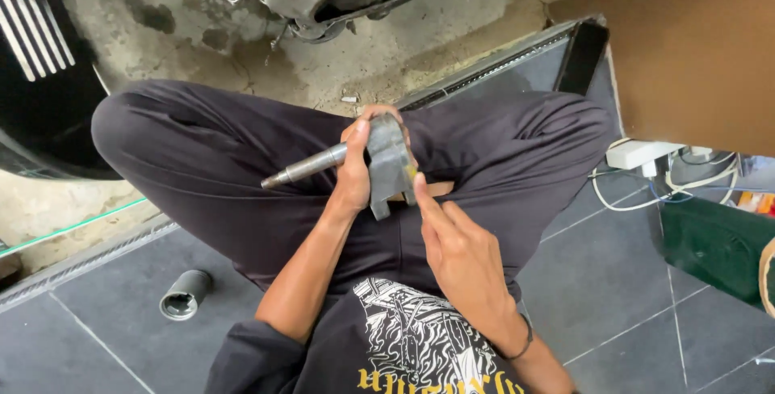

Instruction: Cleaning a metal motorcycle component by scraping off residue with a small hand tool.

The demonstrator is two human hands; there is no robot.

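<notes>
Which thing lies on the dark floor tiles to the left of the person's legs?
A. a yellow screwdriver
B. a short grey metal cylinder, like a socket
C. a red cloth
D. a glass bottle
B: a short grey metal cylinder lies alone on the dark tiles, apart from the left hand, which grips a grey metal shaft part.

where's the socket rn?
Head view, lower left: the socket lies on the dark floor tiles, left of the left forearm, clear of both hands.
</notes>
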